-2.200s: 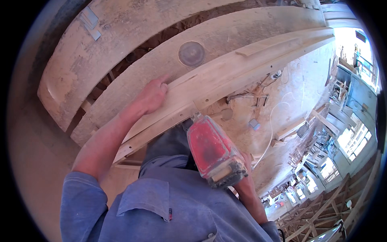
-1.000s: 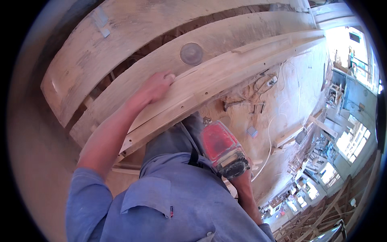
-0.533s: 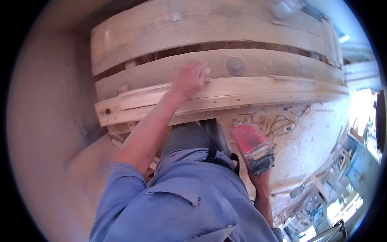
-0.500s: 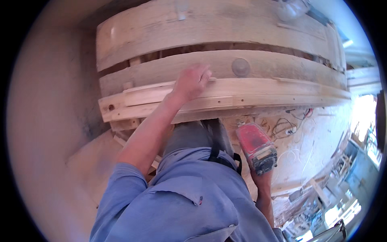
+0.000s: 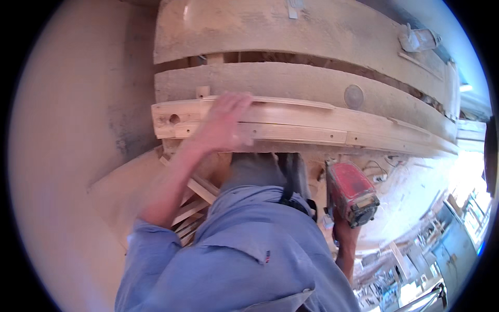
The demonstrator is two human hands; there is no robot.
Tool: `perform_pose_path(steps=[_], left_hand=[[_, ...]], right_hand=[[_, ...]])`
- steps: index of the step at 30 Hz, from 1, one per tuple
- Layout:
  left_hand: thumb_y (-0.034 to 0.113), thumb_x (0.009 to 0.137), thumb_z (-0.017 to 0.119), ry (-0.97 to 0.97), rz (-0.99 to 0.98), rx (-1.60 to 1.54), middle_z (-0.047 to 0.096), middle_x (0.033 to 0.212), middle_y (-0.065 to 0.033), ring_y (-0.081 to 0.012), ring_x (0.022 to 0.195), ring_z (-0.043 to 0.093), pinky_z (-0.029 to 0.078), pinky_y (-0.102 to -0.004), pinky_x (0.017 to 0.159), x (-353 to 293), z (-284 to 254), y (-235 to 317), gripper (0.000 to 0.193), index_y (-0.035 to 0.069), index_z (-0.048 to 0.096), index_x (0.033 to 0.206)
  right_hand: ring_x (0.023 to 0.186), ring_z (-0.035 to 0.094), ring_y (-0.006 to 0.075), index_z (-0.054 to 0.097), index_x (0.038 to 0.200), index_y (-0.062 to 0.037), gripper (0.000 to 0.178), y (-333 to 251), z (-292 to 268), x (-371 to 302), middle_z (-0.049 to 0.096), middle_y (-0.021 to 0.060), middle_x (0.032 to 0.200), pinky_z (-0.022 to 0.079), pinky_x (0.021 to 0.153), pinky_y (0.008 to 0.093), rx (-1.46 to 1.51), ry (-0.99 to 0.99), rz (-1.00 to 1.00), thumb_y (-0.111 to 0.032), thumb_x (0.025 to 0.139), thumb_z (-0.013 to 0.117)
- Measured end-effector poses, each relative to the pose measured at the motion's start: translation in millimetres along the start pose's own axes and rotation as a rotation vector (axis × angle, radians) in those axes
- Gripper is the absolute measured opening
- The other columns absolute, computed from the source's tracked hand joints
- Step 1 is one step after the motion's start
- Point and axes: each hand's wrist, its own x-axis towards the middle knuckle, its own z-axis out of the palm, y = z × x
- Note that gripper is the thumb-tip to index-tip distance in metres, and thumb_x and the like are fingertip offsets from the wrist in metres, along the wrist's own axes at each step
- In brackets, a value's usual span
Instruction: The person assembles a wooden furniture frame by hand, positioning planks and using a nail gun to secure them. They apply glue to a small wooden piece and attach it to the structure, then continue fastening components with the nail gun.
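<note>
One red power tool (image 5: 352, 182) hangs at the person's right, carried by the right hand (image 5: 342, 223), whose fingers are mostly hidden behind the housing but appear wrapped around its grip. Beyond it lies the pale wooden rail (image 5: 296, 115), apart from the tool, whereas about two seconds ago the tool's nose was close to the near edge. The left hand (image 5: 226, 124) has since slid leftward along the rail, toward the end with the large round hole. It is now unfolded and blurred, thumb apart from the fingers, directly over the rail; whether it touches cannot be told. The attention seems to have shifted to that end. Farther off, the wide bench (image 5: 291, 78) boards run behind the rail, with a clear container (image 5: 417, 39) at the back right.
</note>
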Motion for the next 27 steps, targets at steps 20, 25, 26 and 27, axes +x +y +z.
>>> perform_pose_path(steps=[20, 25, 26, 27], left_hand=[[-0.004, 0.073, 0.064, -0.350, -0.036, 0.020, 0.064, 0.127, -0.0197, -0.0381, 0.121, 0.058, 0.046, -0.0458, 0.104, 43.3, -53.4, -62.4, 0.063, 0.007, 0.057, 0.135], [-0.004, 0.075, 0.062, -0.369, -0.126, 0.088, 0.066, 0.121, -0.0210, -0.0389, 0.114, 0.061, 0.049, -0.0453, 0.100, 21.4, -79.7, -89.2, 0.059, 0.007, 0.060, 0.133], [-0.003, 0.077, 0.061, -0.366, -0.098, 0.087, 0.066, 0.120, -0.0215, -0.0393, 0.113, 0.061, 0.049, -0.0457, 0.099, 25.2, -84.8, -85.3, 0.056, 0.007, 0.060, 0.133], [-0.003, 0.079, 0.061, -0.422, -0.141, 0.076, 0.066, 0.120, -0.0220, -0.0397, 0.112, 0.061, 0.049, -0.0463, 0.099, 28.9, -88.5, -82.3, 0.054, 0.007, 0.060, 0.132]], right_hand=[[0.107, 0.063, 0.0221, 0.063, 0.121, -0.0011, 0.041, -75.2, 22.5, -49.7, 0.067, 0.0114, 0.117, 0.049, 0.092, 0.0373, 0.084, 0.061, 0.160, -0.023, 0.088, 0.076], [0.103, 0.070, 0.0232, 0.066, 0.118, -0.0012, 0.053, -67.7, 28.5, -54.9, 0.073, 0.0129, 0.108, 0.054, 0.089, 0.0389, 0.087, 0.148, 0.095, -0.030, 0.078, 0.087], [0.099, 0.070, 0.0227, 0.068, 0.114, -0.0014, 0.050, -63.9, 31.1, -54.1, 0.074, 0.0116, 0.104, 0.054, 0.087, 0.0386, 0.124, 0.176, 0.092, -0.029, 0.077, 0.086], [0.095, 0.071, 0.0223, 0.069, 0.111, -0.0016, 0.047, -61.2, 34.4, -52.9, 0.074, 0.0104, 0.100, 0.055, 0.085, 0.0383, 0.160, 0.197, 0.087, -0.029, 0.077, 0.086]])
